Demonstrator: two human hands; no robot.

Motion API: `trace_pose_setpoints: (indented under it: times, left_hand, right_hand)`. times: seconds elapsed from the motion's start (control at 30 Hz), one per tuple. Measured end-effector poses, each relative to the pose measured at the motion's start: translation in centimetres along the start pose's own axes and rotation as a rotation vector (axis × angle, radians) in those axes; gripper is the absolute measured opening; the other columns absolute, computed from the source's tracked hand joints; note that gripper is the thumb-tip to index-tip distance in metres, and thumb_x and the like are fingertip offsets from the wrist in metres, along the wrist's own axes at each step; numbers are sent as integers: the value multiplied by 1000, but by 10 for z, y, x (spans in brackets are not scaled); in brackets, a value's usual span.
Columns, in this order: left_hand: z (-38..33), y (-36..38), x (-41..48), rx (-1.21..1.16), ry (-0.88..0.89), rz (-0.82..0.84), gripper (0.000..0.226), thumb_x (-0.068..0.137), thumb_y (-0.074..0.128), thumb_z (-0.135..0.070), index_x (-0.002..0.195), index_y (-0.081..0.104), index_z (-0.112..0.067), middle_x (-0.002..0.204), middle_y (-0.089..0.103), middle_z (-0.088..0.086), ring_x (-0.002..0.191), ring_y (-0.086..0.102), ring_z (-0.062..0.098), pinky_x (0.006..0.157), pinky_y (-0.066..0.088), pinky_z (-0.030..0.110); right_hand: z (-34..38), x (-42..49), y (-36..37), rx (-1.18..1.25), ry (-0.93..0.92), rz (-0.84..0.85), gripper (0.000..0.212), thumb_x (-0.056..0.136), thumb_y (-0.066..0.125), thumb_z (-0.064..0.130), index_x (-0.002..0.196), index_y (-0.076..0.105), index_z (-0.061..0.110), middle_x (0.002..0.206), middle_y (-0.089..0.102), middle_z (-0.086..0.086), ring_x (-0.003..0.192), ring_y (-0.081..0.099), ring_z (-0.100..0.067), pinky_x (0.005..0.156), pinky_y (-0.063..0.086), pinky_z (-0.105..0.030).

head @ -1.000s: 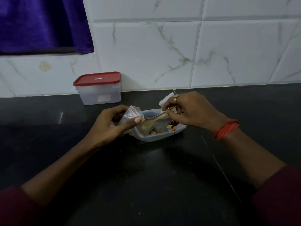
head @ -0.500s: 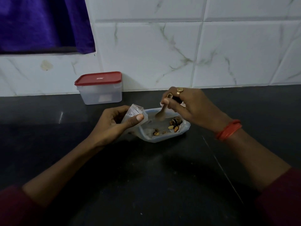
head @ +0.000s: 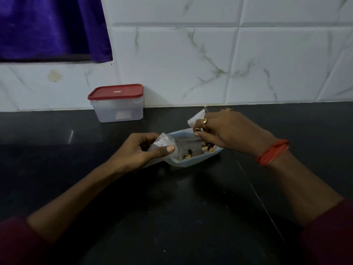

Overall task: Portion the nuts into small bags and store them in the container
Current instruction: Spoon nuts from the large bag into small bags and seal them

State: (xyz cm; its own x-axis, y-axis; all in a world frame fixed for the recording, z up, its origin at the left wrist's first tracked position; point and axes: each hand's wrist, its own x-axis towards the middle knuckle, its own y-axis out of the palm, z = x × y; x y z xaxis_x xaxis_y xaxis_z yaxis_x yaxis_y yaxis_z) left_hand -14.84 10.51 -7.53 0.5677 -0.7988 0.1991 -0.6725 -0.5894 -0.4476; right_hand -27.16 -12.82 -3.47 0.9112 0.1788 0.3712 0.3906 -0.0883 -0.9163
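Trouble is to be expected chiefly from spills. At the far left the container (head: 116, 109) is closed by its red lid (head: 115, 91), so a hand will have to be freed before anything is stored, and a filled bag set down unsealed could be tipped. Next, the small bag (head: 163, 143) is pinched in the left hand (head: 136, 152) between the thumb and the curled fingers (head: 168, 149), at the left end of the tub (head: 193, 162). Its thin film looks easily folded shut, and nuts brought across could then be dropped onto the bench (head: 172, 217). The light tub could also be pushed along the bench by either hand. At the right, the fingers (head: 197, 133) of the right hand (head: 229, 131) are drawn together at the tips over the tub's far rim; whether anything is pinched there cannot be told. As for contents, nothing can be made out through the container's cloudy wall except a pale label. Whether the bag holds anything cannot be told. Only a few nuts (head: 207, 147) are left in the tub, most gathered at its right end under the right hand and a few loose near the middle.
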Motion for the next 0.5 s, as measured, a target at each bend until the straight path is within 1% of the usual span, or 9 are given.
trace_pose_setpoints:
  times: [0.07, 0.13, 0.2, 0.27, 0.3, 0.4, 0.43, 0.5]
  left_hand:
    - [1, 1, 1, 18, -18, -18, 36, 78, 69, -39, 109, 73, -21, 104, 75, -12, 95, 70, 4, 80, 54, 15]
    - [2, 0, 2, 7, -49, -38, 37, 78, 69, -40, 110, 74, -22, 104, 76, -11, 95, 70, 5, 82, 56, 20]
    - [2, 1, 2, -29, -94, -44, 39, 75, 70, -43, 107, 75, -23, 103, 76, -10, 94, 70, 6, 80, 56, 23]
    - [0, 0, 2, -62, -127, -47, 40, 70, 70, -45, 104, 76, -24, 101, 77, -9, 92, 71, 7, 78, 54, 23]
    - [-1, -1, 3, -72, -131, -55, 41, 68, 71, -45, 102, 76, -23, 100, 77, -8, 90, 71, 8, 76, 54, 22]
    - [-2, -8, 4, -67, -130, -93, 42, 69, 72, -41, 104, 76, -18, 96, 78, -2, 82, 73, 11, 71, 55, 22]
    - [-3, -10, 4, -55, -133, -105, 42, 70, 72, -41, 104, 76, -17, 95, 78, -2, 82, 73, 11, 70, 55, 21]
    - [-1, -13, 5, -32, -139, -123, 42, 68, 73, -42, 102, 76, -18, 94, 78, -5, 84, 73, 9, 71, 54, 20]
  right_hand:
    - [0, 2, 2, -14, 9, 55, 33, 102, 41, 45, 118, 65, 29, 112, 62, 2, 101, 61, -19, 77, 42, -32]
    - [-1, 1, 3, 7, 16, 47, 29, 102, 47, 42, 119, 67, 29, 116, 61, 1, 103, 61, -20, 80, 46, -35]
    - [-2, 0, 3, 75, 23, -3, 28, 100, 51, 40, 116, 69, 27, 114, 64, -2, 98, 63, -21, 81, 52, -40]
    - [-4, 1, 4, 128, 36, -25, 26, 99, 53, 38, 113, 70, 25, 106, 67, -3, 92, 65, -22, 79, 54, -44]
    - [-4, 2, 4, 140, 43, -27, 24, 99, 55, 36, 113, 71, 25, 102, 69, -3, 90, 66, -22, 79, 54, -44]
    - [-3, 4, 7, 192, 79, -30, 22, 98, 60, 32, 115, 73, 30, 98, 75, 0, 92, 70, -18, 82, 56, -41]
    - [-4, 5, 9, 203, 84, -40, 23, 97, 62, 30, 117, 73, 29, 100, 76, 2, 95, 71, -17, 85, 56, -40]
    - [-6, 6, 13, 185, 95, -32, 27, 98, 62, 26, 123, 71, 26, 108, 77, 3, 103, 70, -14, 93, 53, -32]
